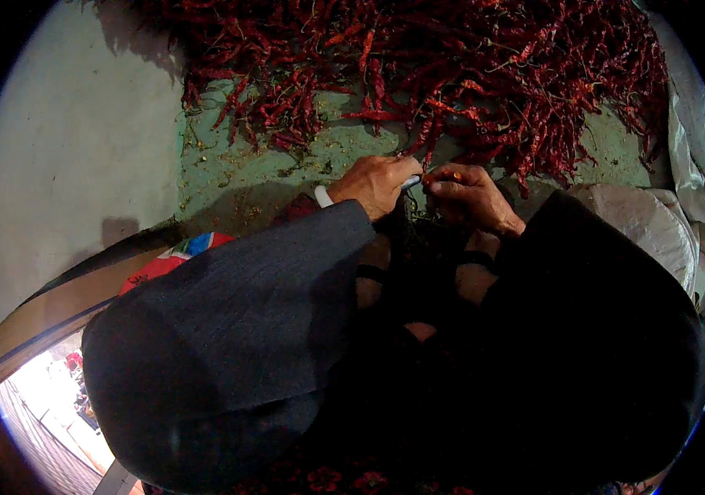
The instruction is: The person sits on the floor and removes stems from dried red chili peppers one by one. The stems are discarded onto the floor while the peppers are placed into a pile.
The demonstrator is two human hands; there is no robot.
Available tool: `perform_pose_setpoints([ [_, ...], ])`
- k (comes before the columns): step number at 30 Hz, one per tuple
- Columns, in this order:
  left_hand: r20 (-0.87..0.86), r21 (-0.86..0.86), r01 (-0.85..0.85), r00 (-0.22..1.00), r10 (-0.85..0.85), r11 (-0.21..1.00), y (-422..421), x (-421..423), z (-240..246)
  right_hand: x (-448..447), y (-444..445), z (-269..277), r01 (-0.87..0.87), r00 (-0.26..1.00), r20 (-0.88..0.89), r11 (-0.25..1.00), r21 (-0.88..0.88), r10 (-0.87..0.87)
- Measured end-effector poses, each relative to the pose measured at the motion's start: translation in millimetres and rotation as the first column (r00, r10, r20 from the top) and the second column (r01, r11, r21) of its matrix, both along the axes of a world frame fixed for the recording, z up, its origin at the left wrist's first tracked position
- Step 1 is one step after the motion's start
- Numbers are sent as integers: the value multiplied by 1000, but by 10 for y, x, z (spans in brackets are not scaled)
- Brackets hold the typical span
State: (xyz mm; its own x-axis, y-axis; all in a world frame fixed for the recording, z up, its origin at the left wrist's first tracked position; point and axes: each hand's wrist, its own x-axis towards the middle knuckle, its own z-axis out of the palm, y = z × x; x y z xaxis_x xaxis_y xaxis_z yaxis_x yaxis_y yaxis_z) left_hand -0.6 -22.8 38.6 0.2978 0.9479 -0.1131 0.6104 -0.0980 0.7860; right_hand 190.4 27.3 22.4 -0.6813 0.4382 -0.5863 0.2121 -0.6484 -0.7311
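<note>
My left hand (377, 183), with a white band at its wrist, is closed on a small metallic tool (411, 182), whose kind I cannot make out. Close to its right, my right hand (473, 193) pinches a dried red chili pepper (456, 176) between thumb and fingers. The tool's tip points towards the chili at my right fingertips; whether they touch is unclear. Thin stems (413, 216) show in the shadow below the gap between my hands. Beyond both hands spreads a large heap of dried red chilies (451, 68), some lying just past my fingertips.
Seeds and stem bits lie scattered on the green floor (253, 167). A pale wall (74, 124) stands at the left. Whitish plastic sheeting or sacking (637, 216) lies at the right. A red, blue and white cloth or bag (173, 257) shows beside my left sleeve.
</note>
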Motion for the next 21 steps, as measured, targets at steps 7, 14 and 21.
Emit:
perform_pose_setpoints([
  [7, -233, 104, 47, 972, -22, 993, -70, 148, -164, -49, -73, 23, 70, 982, 166, 992, 103, -87],
  [14, -489, -143, -400, 824, 287, 905, -19, -66, -684, -138, -284, -302, -232, 965, 126, 528, 817, 230],
  [21, 603, -194, 77, 796, 57, 978, -123, 93, -496, -38, -141, -81, 199, 830, -426, 906, -375, -359],
])
